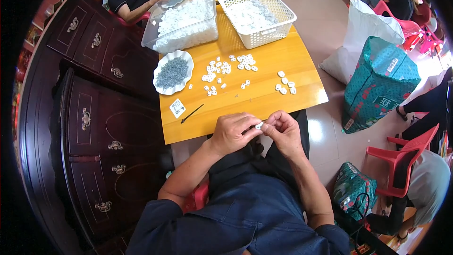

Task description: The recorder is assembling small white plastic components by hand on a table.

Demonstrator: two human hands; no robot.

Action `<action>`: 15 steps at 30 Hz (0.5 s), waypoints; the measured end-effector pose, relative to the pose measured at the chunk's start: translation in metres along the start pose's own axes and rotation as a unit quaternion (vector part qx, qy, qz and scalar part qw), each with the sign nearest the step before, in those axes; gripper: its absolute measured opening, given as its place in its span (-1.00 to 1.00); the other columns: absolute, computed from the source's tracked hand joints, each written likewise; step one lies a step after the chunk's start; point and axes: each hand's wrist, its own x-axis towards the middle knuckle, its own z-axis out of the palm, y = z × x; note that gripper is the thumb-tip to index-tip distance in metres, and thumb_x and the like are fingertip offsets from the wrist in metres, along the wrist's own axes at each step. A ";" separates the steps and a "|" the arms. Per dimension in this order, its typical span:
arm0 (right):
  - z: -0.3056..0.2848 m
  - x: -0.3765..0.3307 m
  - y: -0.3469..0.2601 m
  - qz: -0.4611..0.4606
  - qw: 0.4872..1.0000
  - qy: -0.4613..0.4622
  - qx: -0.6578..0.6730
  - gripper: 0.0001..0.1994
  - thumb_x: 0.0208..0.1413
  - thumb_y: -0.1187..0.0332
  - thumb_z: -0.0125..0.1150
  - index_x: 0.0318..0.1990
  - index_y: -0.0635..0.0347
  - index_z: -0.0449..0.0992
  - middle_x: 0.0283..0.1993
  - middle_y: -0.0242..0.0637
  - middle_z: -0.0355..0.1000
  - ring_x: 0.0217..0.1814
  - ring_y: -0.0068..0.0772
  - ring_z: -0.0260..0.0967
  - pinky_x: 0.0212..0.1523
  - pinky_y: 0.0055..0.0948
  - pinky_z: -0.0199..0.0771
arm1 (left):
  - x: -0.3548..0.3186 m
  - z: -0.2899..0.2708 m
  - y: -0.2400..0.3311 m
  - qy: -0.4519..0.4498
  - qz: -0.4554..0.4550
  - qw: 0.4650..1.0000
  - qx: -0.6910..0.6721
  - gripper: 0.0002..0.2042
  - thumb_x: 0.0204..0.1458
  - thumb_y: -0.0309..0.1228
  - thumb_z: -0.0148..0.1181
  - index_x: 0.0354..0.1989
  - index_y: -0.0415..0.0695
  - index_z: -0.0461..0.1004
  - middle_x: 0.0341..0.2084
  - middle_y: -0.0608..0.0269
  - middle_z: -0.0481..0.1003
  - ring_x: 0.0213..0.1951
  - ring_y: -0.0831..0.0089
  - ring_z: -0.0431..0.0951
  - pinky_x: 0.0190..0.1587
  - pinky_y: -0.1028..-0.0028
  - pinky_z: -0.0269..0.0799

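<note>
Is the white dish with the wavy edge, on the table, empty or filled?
Filled: a heap of small grey pieces covers its middle, leaving mostly the rim of the white dish bare.

A dark wooden cabinet [87,130] with metal handles [96,40] lines the left side. On the pale tiled floor [321,23], a tall teal bag [380,87] stands beside a white sack [373,23]; a red plastic chair [395,156] is near a smaller teal bag [353,189].

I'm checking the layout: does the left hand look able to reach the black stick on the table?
Probably yes: nothing visible stands between the left hand and the black stick, though that hand holds a white piece.
</note>
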 end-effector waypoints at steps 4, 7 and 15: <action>0.002 0.000 0.001 -0.006 1.000 0.012 0.009 -0.90 0.22 0.55 0.31 -0.20 0.25 0.48 -0.35 -0.46 0.53 -0.36 -0.77 0.39 -0.34 -0.74 0.34 | 0.001 0.000 -0.001 0.005 0.028 0.999 0.018 -0.76 -0.14 -0.49 0.54 -0.32 -0.16 0.59 -0.48 0.16 0.61 -0.48 0.29 0.64 -0.47 0.40 0.50; 0.003 0.001 0.001 -0.015 1.000 0.014 0.007 -0.91 0.22 0.55 0.31 -0.21 0.25 0.48 -0.36 -0.46 0.53 -0.36 -0.78 0.39 -0.35 -0.74 0.33 | 0.000 0.000 0.002 0.010 0.014 1.000 0.019 -0.78 -0.14 -0.49 0.53 -0.34 -0.16 0.59 -0.49 0.16 0.61 -0.49 0.26 0.63 -0.47 0.39 0.49; 0.006 0.000 -0.001 -0.002 1.000 0.023 0.007 -0.90 0.22 0.55 0.31 -0.22 0.25 0.48 -0.38 -0.49 0.51 -0.38 -0.80 0.37 -0.36 -0.75 0.30 | 0.001 -0.002 -0.002 0.006 0.035 0.999 0.027 -0.77 -0.14 -0.47 0.54 -0.33 -0.16 0.59 -0.50 0.16 0.60 -0.50 0.24 0.63 -0.48 0.37 0.48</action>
